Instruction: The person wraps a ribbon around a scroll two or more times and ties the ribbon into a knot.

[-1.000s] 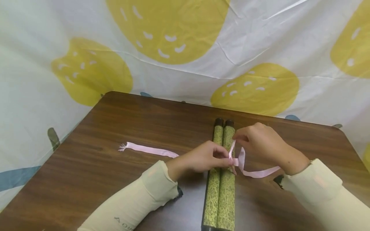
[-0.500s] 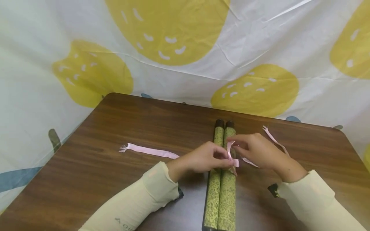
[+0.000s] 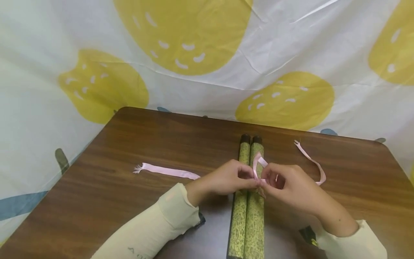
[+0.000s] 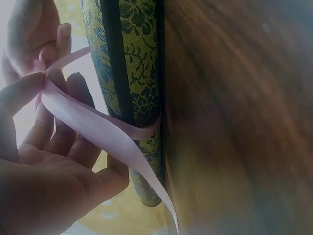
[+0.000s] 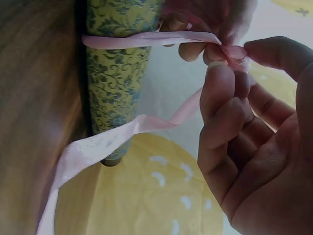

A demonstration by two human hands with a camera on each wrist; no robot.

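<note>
Two long yellow-green patterned rolls (image 3: 253,223) with black ends lie side by side on one brown wooden table (image 3: 161,136). Above them, the left hand (image 3: 228,176) and right hand (image 3: 295,185) both pinch one pink satin ribbon (image 4: 93,125), its two tails (image 3: 169,171) reaching left and right.

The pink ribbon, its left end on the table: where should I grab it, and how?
Probably just inside the frayed tip of the pink ribbon, pinching across its two long edges from above: this end lies stretched out on the table, and nothing covers it.
</note>
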